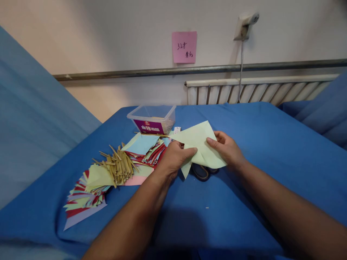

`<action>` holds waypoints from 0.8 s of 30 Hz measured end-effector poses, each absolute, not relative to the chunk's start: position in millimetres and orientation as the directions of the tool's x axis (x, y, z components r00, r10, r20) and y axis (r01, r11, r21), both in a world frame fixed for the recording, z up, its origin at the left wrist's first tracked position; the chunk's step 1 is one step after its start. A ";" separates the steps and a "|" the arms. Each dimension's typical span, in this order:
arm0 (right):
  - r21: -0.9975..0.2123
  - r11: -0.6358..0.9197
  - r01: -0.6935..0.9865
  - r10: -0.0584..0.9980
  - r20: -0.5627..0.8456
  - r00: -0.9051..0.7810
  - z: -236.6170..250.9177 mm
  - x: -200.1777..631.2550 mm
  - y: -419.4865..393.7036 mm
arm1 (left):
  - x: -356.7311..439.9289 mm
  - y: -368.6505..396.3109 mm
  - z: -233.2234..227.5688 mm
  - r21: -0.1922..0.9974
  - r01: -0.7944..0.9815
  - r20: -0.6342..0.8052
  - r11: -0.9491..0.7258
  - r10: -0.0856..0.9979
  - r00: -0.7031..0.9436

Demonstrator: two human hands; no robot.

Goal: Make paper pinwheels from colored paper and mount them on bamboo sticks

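Head view, one item in hand: a pale green paper sheet (199, 144), partly folded, held just above the blue cloth-covered surface (271, 144) in front of the person, so both sides can be reached for creasing. Left hand (175, 157): closed over the sheet's lower left part, thumb pinching down on the paper, seemingly to hold a fold flat. Right hand (227, 148): gripping the right edge, thumb on top and fingers beneath, steadying the sheet against the left hand's pressure. Beneath the sheet, partly hidden: scissors (202, 171), lying on the cloth within reach. To the left: a heap of thin sticks (119, 164) resting on fanned stacks of coloured paper (86, 195), with more sheets (148, 146) nearer the hands. Behind these: a clear plastic box (152, 118) with a purple label, open-topped. On the wall: a pink note (184, 47), handwritten, above a radiator (257, 92).
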State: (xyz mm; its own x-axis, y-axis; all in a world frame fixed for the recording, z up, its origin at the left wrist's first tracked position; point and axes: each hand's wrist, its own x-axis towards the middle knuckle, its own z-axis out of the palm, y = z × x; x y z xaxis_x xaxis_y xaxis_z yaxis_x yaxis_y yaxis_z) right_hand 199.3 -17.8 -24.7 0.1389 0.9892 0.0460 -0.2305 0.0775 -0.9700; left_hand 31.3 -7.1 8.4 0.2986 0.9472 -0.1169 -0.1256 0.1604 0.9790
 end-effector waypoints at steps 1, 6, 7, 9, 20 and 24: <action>-0.960 -0.004 -0.278 0.999 -0.019 0.051 -22.4 200.5 -18.8 | 29.8 -6.5 9.2 0.987 -0.077 -0.110 0.141 0.942 0.317; -0.932 -0.130 -0.338 0.984 -0.079 -0.162 -21.6 200.9 -24.7 | 25.5 -5.5 10.5 0.998 0.041 -0.051 0.038 0.925 0.378; -0.936 -0.119 -0.332 0.984 -0.066 -0.167 -23.0 200.1 -25.1 | 25.5 -5.7 11.1 0.998 0.052 -0.042 0.024 0.921 0.386; -0.944 -0.093 -0.316 0.985 -0.041 -0.165 -26.0 198.2 -25.1 | 25.8 -6.3 12.6 0.996 0.090 -0.029 -0.008 0.915 0.401; -0.953 0.037 -0.301 0.995 0.008 0.098 -36.5 182.3 -24.2 | 31.2 -5.1 7.4 0.990 0.126 0.031 -0.062 0.972 0.234; -0.894 0.159 -0.420 0.939 0.005 0.344 -39.7 177.5 -21.7 | 38.7 -4.4 -1.8 0.987 -0.159 -0.001 0.001 1.000 0.002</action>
